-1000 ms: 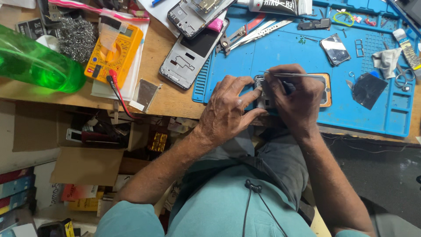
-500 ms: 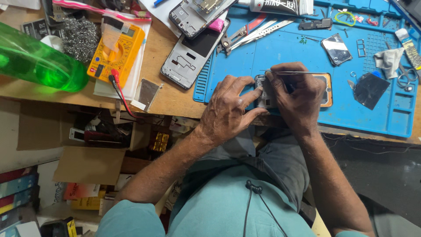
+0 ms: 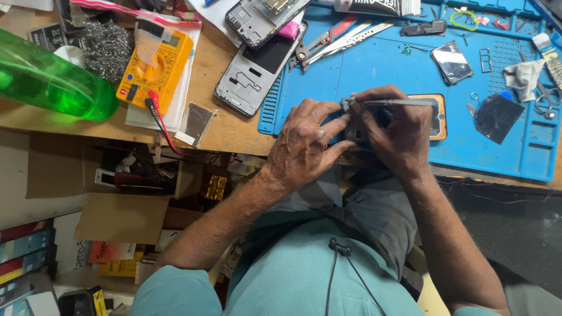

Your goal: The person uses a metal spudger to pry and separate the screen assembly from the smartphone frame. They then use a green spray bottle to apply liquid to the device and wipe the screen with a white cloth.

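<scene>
Head view: left hand (image 3: 304, 143) pinching a small grey phone part (image 3: 353, 126) on the blue mat (image 3: 398, 70), near tabletop (image 3: 216, 126) edge. Right hand (image 3: 398, 131) pressed around tweezers (image 3: 392, 102), tip touching the part. Yellow multimeter (image 3: 155, 61) and green bottle (image 3: 50, 82) far left.

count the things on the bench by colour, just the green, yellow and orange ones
green: 1, the bottle
yellow: 1, the meter
orange: 1, the phone case beside the right hand
total: 3
</scene>
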